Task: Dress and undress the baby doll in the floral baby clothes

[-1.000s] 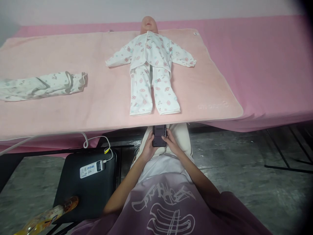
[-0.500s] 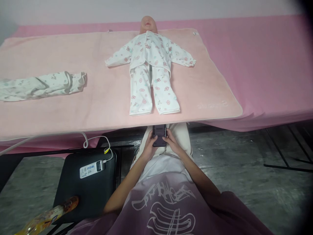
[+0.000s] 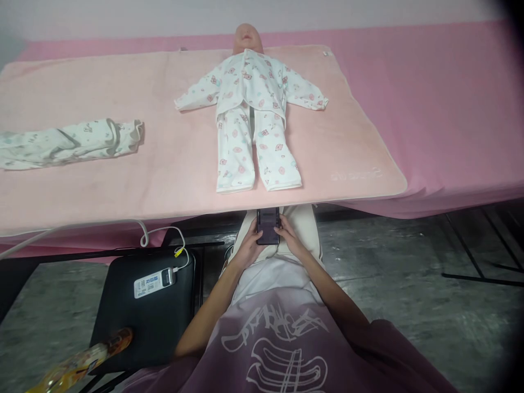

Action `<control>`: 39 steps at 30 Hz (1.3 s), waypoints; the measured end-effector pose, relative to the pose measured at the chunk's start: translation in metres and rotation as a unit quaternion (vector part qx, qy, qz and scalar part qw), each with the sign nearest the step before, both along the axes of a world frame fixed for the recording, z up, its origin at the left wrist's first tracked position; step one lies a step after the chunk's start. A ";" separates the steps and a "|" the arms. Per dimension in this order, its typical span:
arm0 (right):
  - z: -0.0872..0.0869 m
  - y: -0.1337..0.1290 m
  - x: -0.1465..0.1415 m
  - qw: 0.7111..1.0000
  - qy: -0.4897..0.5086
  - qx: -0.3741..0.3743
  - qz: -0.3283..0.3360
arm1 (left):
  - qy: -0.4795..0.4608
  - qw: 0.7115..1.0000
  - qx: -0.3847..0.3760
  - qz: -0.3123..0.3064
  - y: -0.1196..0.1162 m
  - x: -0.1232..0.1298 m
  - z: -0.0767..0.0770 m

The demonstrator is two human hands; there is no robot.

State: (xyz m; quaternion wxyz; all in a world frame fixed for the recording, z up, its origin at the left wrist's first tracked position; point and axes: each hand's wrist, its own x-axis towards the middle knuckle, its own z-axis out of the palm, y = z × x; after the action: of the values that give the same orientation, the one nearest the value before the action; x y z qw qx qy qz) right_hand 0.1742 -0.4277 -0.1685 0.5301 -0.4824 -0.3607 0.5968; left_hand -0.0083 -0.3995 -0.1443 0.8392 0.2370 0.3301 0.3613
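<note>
Low in my lap, under the near edge of the table, I hold a dark smartphone upright. My left hand grips its left side, the thumb lying over the lower part of the screen. On the other side my right hand has its fingers round the edge, with its thumb at the screen too. Beyond the phone, a baby doll lies on its back on the table, dressed in a white patterned top and matching trousers. Both sleeves are spread outward.
A pink blanket covers much of the table over a darker pink cloth. Folded patterned cloth lies left. A black stool beside me bears a white power bank with a cable and a drink bottle.
The phone and my hands have shifted very slightly. My right thumb has moved a little on the screen. The doll and clothes stay as they were.
</note>
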 end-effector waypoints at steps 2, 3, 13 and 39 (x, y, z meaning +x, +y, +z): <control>0.000 0.001 0.000 1.000 0.004 -0.008 -0.006 | 0.002 1.000 0.002 -0.019 0.000 -0.004 -0.003; 0.000 0.001 -0.001 1.000 0.005 -0.011 -0.009 | 0.008 1.000 0.003 -0.023 -0.001 -0.006 -0.005; -0.001 0.000 -0.007 0.999 0.003 -0.012 -0.035 | 0.011 0.999 0.025 -0.037 -0.002 -0.005 -0.010; -0.019 0.000 -0.006 0.999 -0.029 0.034 -0.006 | -0.004 1.000 -0.012 0.023 -0.001 0.004 0.002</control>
State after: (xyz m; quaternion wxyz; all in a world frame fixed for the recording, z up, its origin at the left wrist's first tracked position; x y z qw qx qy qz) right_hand 0.1679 -0.4272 -0.1878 0.5395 -0.4835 -0.3933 0.5662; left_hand -0.0040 -0.4004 -0.1427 0.8349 0.2180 0.3365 0.3771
